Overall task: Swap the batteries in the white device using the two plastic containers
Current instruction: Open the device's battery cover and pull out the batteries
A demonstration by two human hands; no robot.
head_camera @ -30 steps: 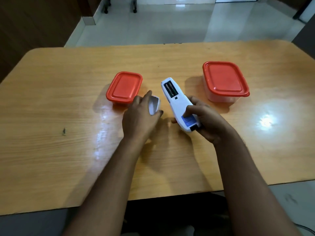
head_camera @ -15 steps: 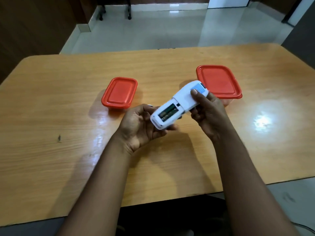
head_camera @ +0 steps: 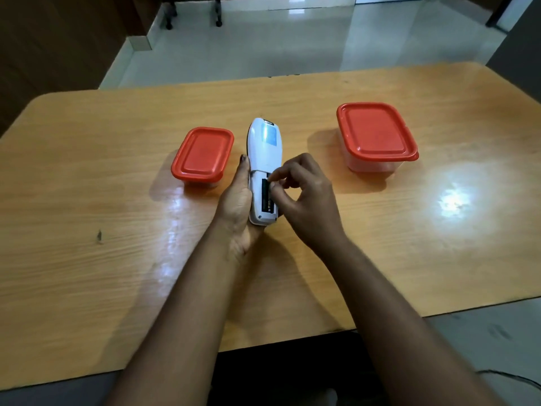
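My left hand (head_camera: 238, 200) holds the white device (head_camera: 263, 153) from below, long axis pointing away from me, back side up. Its battery compartment (head_camera: 267, 197) is uncovered at the near end and dark batteries show inside. My right hand (head_camera: 304, 194) hovers over that compartment with thumb and forefinger pinched at the batteries' right edge; I cannot tell if a battery is gripped. A small clear container with a red lid (head_camera: 203, 155) stands left of the device. A larger red-lidded container (head_camera: 376, 131) stands to the right. Both lids are shut.
All of this is over a wooden table (head_camera: 117, 230) with glare spots on its right half. Its near edge runs under my forearms. Beyond the far edge lie a tiled floor and chair legs (head_camera: 193, 13).
My left hand took the device's near end and turned it to point away from me. My right hand let go of the far end and moved onto the battery compartment.
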